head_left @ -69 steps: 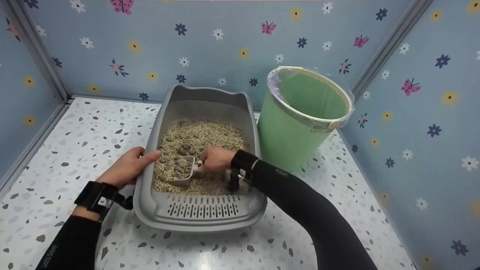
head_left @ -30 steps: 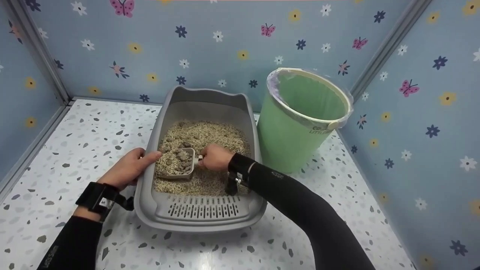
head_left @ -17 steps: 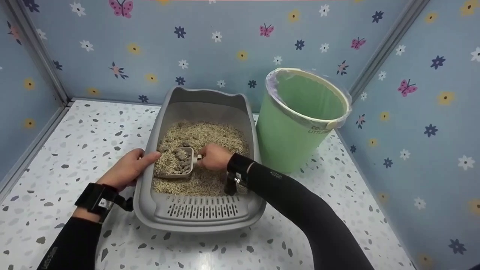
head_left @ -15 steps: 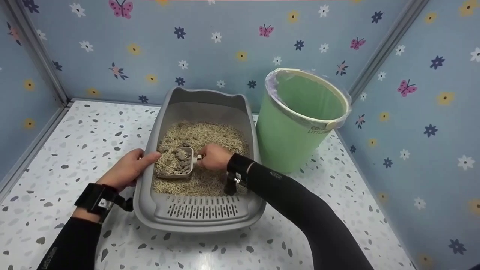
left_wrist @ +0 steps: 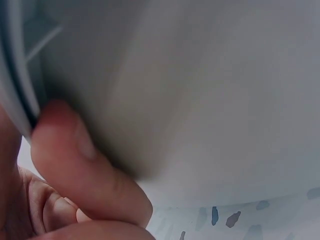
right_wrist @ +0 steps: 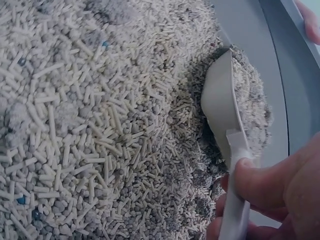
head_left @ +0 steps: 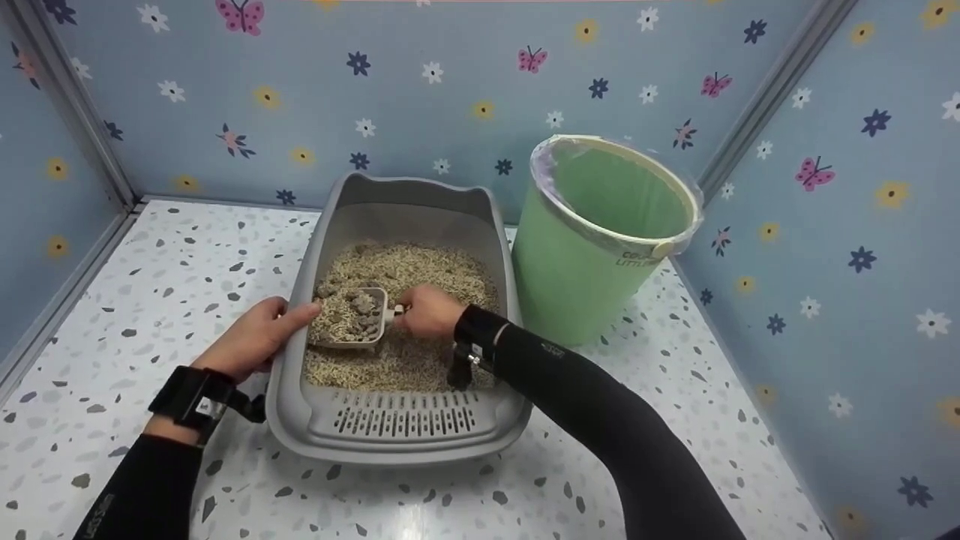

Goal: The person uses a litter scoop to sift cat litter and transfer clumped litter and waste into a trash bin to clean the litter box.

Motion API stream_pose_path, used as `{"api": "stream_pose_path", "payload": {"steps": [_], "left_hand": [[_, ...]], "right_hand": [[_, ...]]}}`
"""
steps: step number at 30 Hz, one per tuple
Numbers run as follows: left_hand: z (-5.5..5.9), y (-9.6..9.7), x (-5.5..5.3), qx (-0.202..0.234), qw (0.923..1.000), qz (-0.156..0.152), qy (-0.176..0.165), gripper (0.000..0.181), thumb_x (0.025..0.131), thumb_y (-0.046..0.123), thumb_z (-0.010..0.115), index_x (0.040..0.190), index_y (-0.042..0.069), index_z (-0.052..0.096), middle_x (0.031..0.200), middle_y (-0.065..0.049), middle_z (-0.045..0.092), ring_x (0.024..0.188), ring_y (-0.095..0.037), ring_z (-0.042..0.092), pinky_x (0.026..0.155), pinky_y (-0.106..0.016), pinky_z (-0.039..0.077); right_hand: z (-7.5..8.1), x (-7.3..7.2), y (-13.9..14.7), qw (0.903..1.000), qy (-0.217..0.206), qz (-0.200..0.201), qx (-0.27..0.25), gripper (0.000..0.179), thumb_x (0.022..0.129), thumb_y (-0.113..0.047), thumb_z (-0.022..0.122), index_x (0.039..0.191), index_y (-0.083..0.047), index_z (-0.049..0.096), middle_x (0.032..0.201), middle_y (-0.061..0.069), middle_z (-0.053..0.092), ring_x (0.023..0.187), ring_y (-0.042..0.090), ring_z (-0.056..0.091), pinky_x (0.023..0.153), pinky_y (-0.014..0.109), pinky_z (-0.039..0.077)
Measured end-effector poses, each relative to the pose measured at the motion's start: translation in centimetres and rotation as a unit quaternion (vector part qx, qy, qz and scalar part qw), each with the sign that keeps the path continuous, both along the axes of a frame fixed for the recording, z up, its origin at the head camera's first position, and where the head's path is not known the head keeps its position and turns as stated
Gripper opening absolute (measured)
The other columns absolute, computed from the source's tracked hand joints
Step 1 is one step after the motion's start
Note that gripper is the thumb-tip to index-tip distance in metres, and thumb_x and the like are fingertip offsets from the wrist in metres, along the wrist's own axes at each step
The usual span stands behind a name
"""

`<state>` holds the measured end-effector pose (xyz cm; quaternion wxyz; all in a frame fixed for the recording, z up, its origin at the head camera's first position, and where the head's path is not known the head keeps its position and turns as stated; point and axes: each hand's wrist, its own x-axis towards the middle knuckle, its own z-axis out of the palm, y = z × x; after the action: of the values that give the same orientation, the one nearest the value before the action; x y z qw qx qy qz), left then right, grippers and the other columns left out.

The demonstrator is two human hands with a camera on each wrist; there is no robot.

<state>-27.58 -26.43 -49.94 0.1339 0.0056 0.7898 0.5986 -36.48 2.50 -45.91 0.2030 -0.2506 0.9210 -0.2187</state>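
Observation:
My right hand point(head_left: 429, 311) grips the handle of a pale litter scoop point(right_wrist: 218, 100), thumb along its top. The scoop is heaped with litter and grey clumps point(head_left: 365, 304), close over the litter point(head_left: 420, 266) at the left side of the grey litter box point(head_left: 405, 442). My left hand point(head_left: 259, 334) holds the box's left rim, its thumb over the top edge. In the left wrist view the curled fingers point(left_wrist: 85, 170) press up under the rim against the outer wall. The right wrist view shows pellet-shaped litter with a few blue bits.
A green bin point(head_left: 577, 277) with a clear liner folded over its rim stands right of the box, close beside it. Blue flowered walls point(head_left: 420, 112) close off the back and both sides. The white speckled floor point(head_left: 202, 262) extends around the box.
My right hand has raised the scoop out of the litter, shifting it slightly toward the back of the box, and it is now fuller. My left hand has stayed on the rim.

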Motion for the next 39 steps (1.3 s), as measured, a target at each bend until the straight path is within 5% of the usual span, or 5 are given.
{"api": "stream_pose_path", "payload": {"steps": [5,21,33,39], "left_hand": [[0.0,0.1,0.0,0.002,1.0000,-0.001,0.002,0.067,0.112,0.059,0.060,0.132,-0.004,0.047,0.106,-0.014,0.059,0.075,-0.019,0.063,0.060,-0.035,0.062],[-0.4,-0.2,-0.2,-0.001,0.9999,0.001,-0.010,0.070,0.111,0.062,0.060,0.135,-0.003,0.046,0.113,-0.018,0.060,0.086,-0.026,0.069,0.070,-0.041,0.067],[-0.2,-0.2,-0.2,-0.005,0.9999,0.000,-0.010,0.073,0.111,0.063,0.060,0.137,-0.004,0.046,0.114,-0.018,0.059,0.084,-0.026,0.068,0.069,-0.040,0.066],[-0.1,-0.1,-0.1,0.000,1.0000,0.002,-0.004,0.069,0.112,0.061,0.060,0.133,-0.003,0.046,0.107,-0.014,0.058,0.077,-0.021,0.064,0.062,-0.037,0.063]], "right_hand": [[0.0,0.2,0.0,0.9997,0.020,-0.012,0.008,0.023,0.109,-0.021,0.074,0.124,-0.005,0.078,0.095,-0.001,0.067,0.079,0.012,0.057,0.071,0.026,0.048],[-0.2,0.2,0.2,0.9994,0.020,-0.009,-0.026,0.019,0.111,-0.019,0.070,0.122,-0.004,0.077,0.100,0.002,0.068,0.079,0.012,0.053,0.070,0.024,0.043],[0.2,-0.5,0.4,0.9984,0.009,0.027,-0.048,0.019,0.111,-0.015,0.070,0.094,-0.009,0.066,0.078,-0.003,0.049,0.069,0.013,0.043,0.067,0.026,0.034],[0.4,-0.7,0.4,0.9981,0.008,0.037,-0.049,0.020,0.113,-0.017,0.069,0.118,0.000,0.078,0.083,-0.004,0.056,0.071,0.011,0.047,0.069,0.024,0.037]]}}
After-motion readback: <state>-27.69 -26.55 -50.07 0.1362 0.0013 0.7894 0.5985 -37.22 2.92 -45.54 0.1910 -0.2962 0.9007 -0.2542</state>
